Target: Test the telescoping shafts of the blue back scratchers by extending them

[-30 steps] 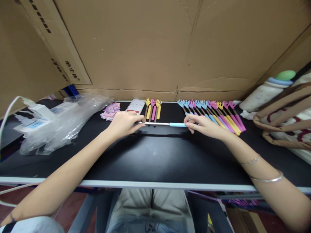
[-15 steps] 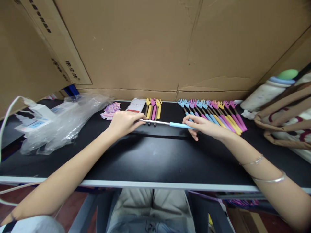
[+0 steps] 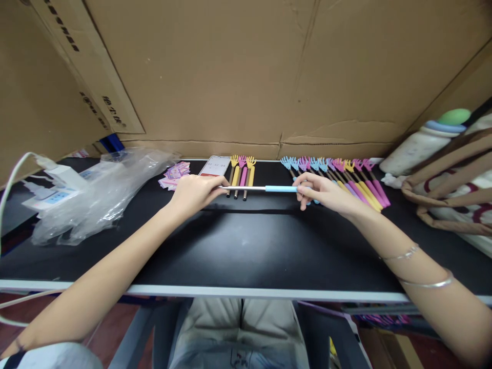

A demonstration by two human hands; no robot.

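Above black table (image 3: 246, 246), extended back scratcher (image 3: 265, 188) held level between both hands. Left hand (image 3: 196, 192) pinches bare metal end; right hand (image 3: 326, 193) grips blue handle end, fingers closed around it. Behind rod: three yellow-pink scratchers (image 3: 242, 174); row of coloured scratchers (image 3: 346, 179) just beyond right hand. Phone (image 3: 214, 166) beside them.

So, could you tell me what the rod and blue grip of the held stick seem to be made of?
The rod looks like polished metal: thin, silvery, glinting. The blue grip looks like matte foam or soft rubber, by its dull, even colour; which one is unclear.
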